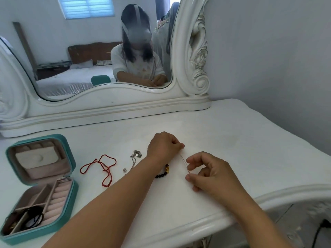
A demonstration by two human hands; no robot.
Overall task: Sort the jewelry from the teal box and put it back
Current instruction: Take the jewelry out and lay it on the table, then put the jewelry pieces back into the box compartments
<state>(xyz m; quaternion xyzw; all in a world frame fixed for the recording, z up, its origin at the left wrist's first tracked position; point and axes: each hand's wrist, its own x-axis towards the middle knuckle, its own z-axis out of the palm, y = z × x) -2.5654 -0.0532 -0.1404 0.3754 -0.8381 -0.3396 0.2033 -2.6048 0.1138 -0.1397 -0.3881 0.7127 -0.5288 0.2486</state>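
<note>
thin chain (pixel 184 161) pinched by left hand (pixel 163 145) and right hand (pixel 209 173); red cord (pixel 100 165), bead bracelet (pixel 162 173) not yet returned to teal box (pixel 71 192).

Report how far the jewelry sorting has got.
Done: the teal box lies open, with dark cords in its tray.
In hand: the left hand and right hand pinch a thin chain.
Left: red cord, silver necklace, small ring and bead bracelet remain on the table.

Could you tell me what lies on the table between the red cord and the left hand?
In the head view, a small silver ring and a silver chain lie between the red cord and the left hand.
</note>
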